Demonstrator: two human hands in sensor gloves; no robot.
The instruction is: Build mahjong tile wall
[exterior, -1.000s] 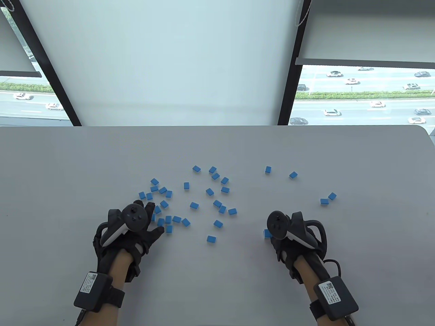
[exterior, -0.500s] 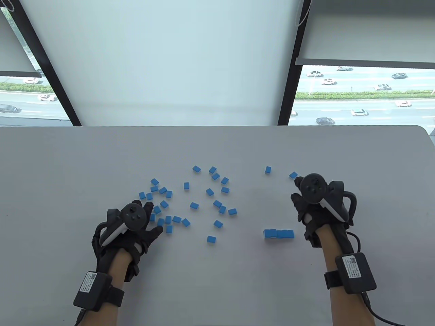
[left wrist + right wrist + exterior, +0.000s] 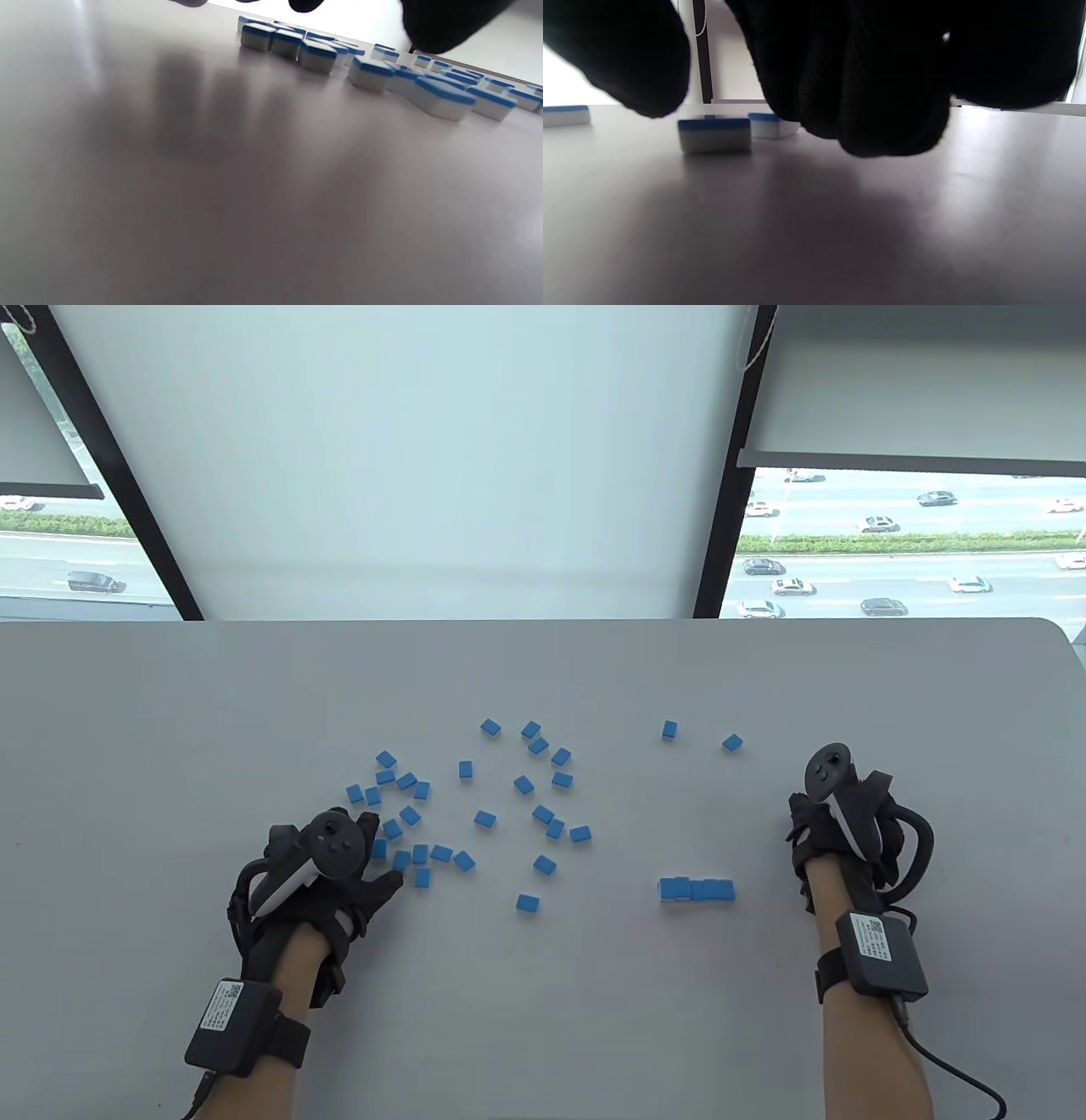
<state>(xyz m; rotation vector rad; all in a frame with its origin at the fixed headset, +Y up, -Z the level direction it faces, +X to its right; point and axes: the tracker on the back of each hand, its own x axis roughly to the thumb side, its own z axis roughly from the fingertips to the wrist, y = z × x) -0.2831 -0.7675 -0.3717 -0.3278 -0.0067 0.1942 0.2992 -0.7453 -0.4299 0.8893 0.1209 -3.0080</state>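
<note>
1. Right hand [image 3: 836, 823] has swung from beside the far tile at 1 o'clock, over to the 3 o'clock side of the table [image 3: 543, 670]; half a second before that it was down at the tile row.
2. Left hand [image 3: 327, 865] has barely moved, resting at the 7 o'clock edge of the loose tile scatter [image 3: 475, 806].
3. Tile row [image 3: 696, 889]: blue-backed tiles side by side, touching, at about 5 o'clock from table centre; it lies apart from the right hand, at that hand's 8 o'clock.
4. Right hand grip: fingers [image 3: 882, 106] curl down above the tabletop in the right wrist view; whether they hold a tile cannot be told.
5. Two tiles [image 3: 715, 134] sit on the table just beyond those fingers in the right wrist view, one behind the other.
6. Left hand grip: fingers spread and loose, nothing grasped; fingertips [image 3: 445, 25] hang above the nearest scattered tiles in the left wrist view.
7. Two far tiles, [image 3: 669, 730] and [image 3: 732, 743], lie apart at 1 o'clock.
</note>
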